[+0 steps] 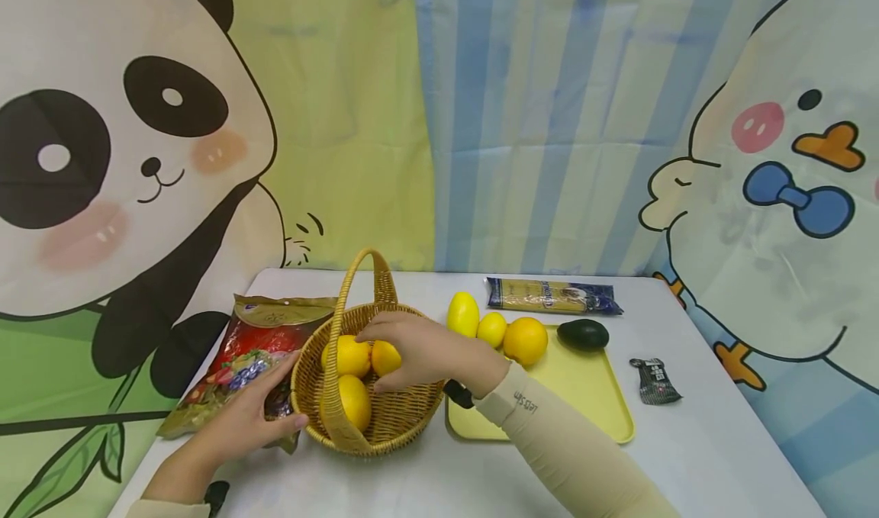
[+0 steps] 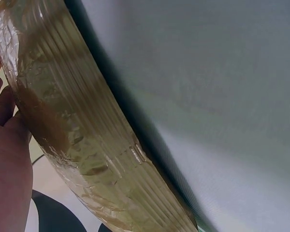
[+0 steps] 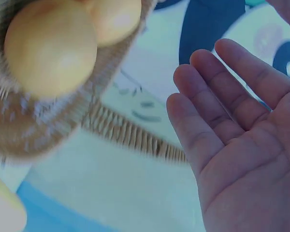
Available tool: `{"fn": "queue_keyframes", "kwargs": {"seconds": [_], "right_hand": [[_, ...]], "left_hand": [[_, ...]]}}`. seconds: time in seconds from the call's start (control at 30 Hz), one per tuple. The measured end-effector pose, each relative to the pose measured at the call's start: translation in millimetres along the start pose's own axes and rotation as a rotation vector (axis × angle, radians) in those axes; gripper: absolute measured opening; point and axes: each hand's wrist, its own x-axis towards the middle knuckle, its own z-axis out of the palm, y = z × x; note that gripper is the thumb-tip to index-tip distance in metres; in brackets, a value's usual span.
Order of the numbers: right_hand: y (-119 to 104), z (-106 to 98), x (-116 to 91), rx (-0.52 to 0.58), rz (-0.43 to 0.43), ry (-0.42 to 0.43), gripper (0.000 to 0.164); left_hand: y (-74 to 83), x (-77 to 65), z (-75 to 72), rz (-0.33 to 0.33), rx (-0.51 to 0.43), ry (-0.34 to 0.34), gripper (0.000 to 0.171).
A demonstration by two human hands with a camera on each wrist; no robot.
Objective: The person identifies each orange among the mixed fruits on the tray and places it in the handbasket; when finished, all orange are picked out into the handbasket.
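A wicker basket [image 1: 405,419] with a tall arched handle stands on the table and holds three orange-yellow round fruits, one of them a fruit [image 1: 355,402] near the front. My left hand [image 1: 257,415] touches the basket's left side, thumb and fingers spread along the outer wall. Over the basket's opening is my right hand [image 1: 419,350], beside the fruit at the back. In the right wrist view its fingers [image 3: 208,106] are extended and the palm holds nothing. Behind my left hand lies a red and gold foil bag [image 1: 254,342], whose gold edge fills much of the left wrist view.
Right of the basket lies a pale yellow tray [image 1: 584,403]. An orange [image 1: 525,341], two yellow fruits and a dark green avocado-shaped fruit [image 1: 584,335] sit along its back edge. Farther back is a long pasta-like packet [image 1: 552,295]; a small black packet [image 1: 655,381] lies at the right.
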Motion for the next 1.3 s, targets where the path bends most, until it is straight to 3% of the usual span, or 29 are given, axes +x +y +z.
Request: {"fn": "queue_keyframes", "kwargs": {"seconds": [0.3,0.67,1.1,1.3], "right_hand": [[40,-26,-40,0.076,0.122,0.127,0.07],[78,-39,-81,0.194,0.355,0.266,0.077],[121,-32,-120,0.254,0.522,0.35,0.08],[139,-20,-137,0.17,0.586,0.38,0.08]], "left_hand": [[1.5,-1.4,-2.2,-0.031,0.004,-0.007,0.103],[-0.3,-0.6,-2.5,-0.023,0.018,-0.006,0.104],[-0.5,1.6,-1.7,-0.041,0.013,-0.017,0.104],[-1.2,1.2,-1.0,-0.012,0.009,-0.014,0.104]]}}
